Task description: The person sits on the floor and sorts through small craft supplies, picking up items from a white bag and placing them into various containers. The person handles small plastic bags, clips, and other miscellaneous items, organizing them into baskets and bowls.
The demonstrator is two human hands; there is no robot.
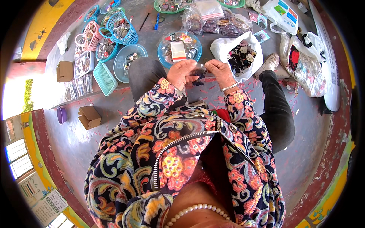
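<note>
- Packet (199, 77) between the left hand (181, 73) and right hand (221, 73): partly hidden by the left; its dark contents too small to tell.
- Red thing (223, 114) in the lap: mostly hidden by the jacket (186, 155).
- Clear basin (122, 70), left: partly hidden by the left knee (146, 73).
- Blue basin (161, 57): contents partly covered by a box (177, 51).
- White bag (218, 48), right: dark pieces too small to tell apart.
- Far green basin (169, 12): cut off.
- Necklace (199, 206): cut off at the near edge.
</note>
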